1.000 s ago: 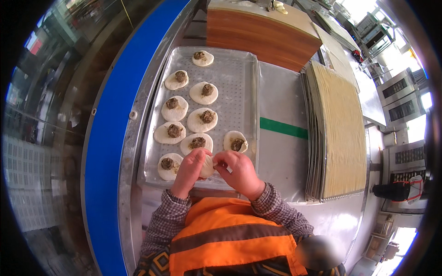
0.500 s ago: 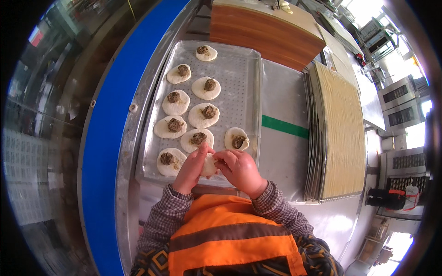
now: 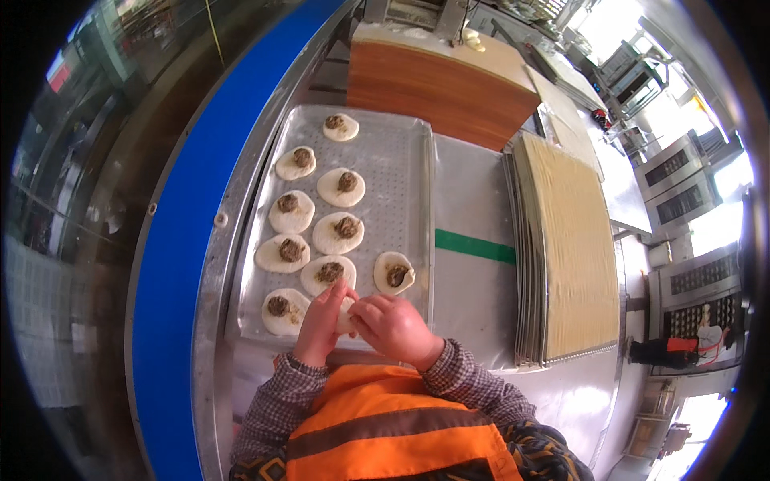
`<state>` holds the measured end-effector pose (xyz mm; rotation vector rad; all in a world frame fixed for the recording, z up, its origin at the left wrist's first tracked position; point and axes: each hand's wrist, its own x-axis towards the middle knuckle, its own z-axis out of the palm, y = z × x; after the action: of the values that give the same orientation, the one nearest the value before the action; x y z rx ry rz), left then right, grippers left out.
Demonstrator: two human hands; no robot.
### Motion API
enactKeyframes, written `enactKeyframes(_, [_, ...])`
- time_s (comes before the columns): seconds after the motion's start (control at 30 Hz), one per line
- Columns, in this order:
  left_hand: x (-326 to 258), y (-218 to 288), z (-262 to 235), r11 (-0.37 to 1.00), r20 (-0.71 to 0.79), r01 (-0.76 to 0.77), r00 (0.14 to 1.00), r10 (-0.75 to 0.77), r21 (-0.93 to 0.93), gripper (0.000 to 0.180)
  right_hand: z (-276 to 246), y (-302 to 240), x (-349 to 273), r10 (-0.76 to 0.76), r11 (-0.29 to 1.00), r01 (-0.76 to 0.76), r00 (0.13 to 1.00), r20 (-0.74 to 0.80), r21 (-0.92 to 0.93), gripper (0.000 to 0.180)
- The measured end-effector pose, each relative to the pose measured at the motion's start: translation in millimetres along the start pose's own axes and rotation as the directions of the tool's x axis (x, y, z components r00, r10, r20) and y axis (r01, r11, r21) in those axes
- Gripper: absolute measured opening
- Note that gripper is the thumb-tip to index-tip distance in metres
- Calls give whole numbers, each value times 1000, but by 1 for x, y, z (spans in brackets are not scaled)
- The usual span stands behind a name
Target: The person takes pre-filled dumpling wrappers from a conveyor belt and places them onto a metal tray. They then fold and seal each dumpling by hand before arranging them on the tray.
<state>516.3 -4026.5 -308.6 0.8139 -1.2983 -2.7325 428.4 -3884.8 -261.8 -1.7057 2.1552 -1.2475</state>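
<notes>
A perforated metal baking tray (image 3: 401, 168) lies on the steel table and carries several flat white dough rounds (image 3: 337, 233), each with a dab of dark filling in its middle. At the tray's near edge my left hand (image 3: 318, 330) and my right hand (image 3: 395, 327) meet around one dough piece (image 3: 346, 317), pinching it between the fingertips. Most of that piece is hidden by my fingers. The nearest other rounds are one at the near left (image 3: 282, 310) and one just beyond my right hand (image 3: 393, 272).
A stack of flat trays topped with a tan sheet (image 3: 565, 240) lies to the right. A wooden block table (image 3: 437, 80) stands beyond the tray. A green tape strip (image 3: 475, 247) marks the steel table. A blue band (image 3: 180, 240) runs along the left.
Both hands stay closed around the same dough piece at the tray's near edge, with small finger shifts. The view has tilted slightly; the rounds on the tray have not moved.
</notes>
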Motion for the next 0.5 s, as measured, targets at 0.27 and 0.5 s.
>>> enactKeyframes(0.27, [-2, -6, -5, 953, 106, 157, 985, -134, -258, 47, -7, 12, 6, -167, 979, 188, 961, 222, -76, 18])
enactKeyframes(0.5, [39, -33, -33, 901, -119, -346, 915, 386, 262, 41, 6, 33, 47, 103, 994, -103, 994, 33, 20, 17])
